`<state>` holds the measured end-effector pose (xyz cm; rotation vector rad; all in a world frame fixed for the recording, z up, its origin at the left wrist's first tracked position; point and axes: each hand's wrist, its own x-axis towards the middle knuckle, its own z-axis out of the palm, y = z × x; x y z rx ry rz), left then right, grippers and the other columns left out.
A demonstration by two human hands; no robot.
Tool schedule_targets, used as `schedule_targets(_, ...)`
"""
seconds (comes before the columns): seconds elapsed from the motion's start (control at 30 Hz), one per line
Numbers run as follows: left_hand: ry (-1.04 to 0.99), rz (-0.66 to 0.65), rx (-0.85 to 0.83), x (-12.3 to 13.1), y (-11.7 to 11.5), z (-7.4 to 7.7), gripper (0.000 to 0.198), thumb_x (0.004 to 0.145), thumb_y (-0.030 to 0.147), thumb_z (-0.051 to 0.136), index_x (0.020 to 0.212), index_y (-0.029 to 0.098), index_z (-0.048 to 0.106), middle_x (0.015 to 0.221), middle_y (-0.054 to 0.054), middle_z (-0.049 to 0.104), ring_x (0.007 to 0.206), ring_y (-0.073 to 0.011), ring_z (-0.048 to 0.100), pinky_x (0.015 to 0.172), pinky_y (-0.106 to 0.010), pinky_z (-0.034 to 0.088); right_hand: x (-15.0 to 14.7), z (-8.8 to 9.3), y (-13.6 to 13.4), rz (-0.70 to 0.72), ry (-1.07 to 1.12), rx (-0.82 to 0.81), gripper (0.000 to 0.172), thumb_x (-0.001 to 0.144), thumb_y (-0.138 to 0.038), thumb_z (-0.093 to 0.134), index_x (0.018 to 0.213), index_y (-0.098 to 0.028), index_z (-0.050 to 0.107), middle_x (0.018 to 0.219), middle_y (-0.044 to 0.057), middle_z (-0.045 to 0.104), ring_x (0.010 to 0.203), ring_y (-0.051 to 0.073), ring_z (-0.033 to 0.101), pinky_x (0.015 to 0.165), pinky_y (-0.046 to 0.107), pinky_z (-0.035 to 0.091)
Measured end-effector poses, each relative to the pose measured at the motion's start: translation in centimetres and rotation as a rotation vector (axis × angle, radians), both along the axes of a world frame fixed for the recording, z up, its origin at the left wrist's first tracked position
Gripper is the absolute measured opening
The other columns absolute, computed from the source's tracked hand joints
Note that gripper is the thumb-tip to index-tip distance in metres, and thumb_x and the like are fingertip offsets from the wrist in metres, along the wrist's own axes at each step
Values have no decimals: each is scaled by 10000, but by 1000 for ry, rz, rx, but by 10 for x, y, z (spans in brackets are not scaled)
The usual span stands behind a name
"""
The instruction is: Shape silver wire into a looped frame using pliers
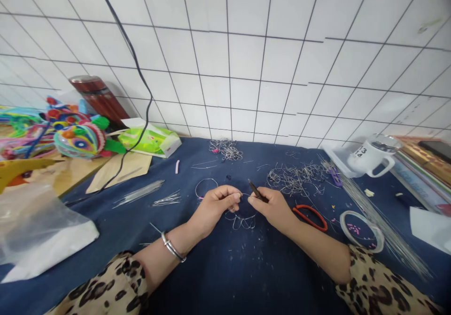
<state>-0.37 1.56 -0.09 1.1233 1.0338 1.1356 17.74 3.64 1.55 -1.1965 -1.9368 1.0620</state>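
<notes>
left hand (221, 199): closed, thumb and fingers pinching a fine wire (245, 194) that spans the short gap towards the right hand (270, 204); the right hand is closed around a dark pointed tool (258, 191), tip angled up towards the wall (246, 71); red handles (310, 218) show just beyond this hand, though whether they belong to the same tool cannot be told; a looped wire piece (243, 222) sits below and between the hands, its contact with the blue cloth (253, 272) unclear; a wire ring (207, 181) lies just beyond the left hand; further left, two bundles of straight wires, the shorter (167, 198) nearer the hand than the longer (141, 193); a tangled wire heap (296, 179) lies beyond the right hand, a smaller tangle (227, 149) near the wall; at right, a round dish (378, 240) containing small pink bits, beside long straight wires (391, 230); a white mug (369, 155) stands behind.
</notes>
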Motion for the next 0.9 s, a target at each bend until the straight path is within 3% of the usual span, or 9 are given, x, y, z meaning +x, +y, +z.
schedule_targets(0.43,34,75,55,0,-2,6,145,777,293,582,746,152,592,522,39,514,486,-58,421,505,-187,326,0,1,-1,41,-55,48,187,779,-329,518,688,-171,558,608,-34,431,583,96,403,552,209,315)
schedule_targets(0.67,-3,150,64,0,-2,8,169,771,327,584,782,159,578,601,42,502,452,-38,397,474,-189,324,3,7,-1,50,-31,22,208,796,-363,513,744,-172,577,616,-35,456,570,90,412,551,209,332)
schedule_targets(0.8,-72,154,39,1,-3,8,184,781,347,574,814,167,553,617,51,478,392,-16,311,403,-179,259,5,7,-2,64,-21,70,239,801,-399,515,831,-186,619,726,-7,558,664,114,495,625,229,377)
schedule_targets(0.9,-89,153,32,0,-4,8,189,780,350,578,826,169,547,606,55,456,384,-13,297,385,-174,236,6,6,-1,48,28,9,305,823,-437,476,963,-205,615,805,12,600,739,136,548,679,251,410)
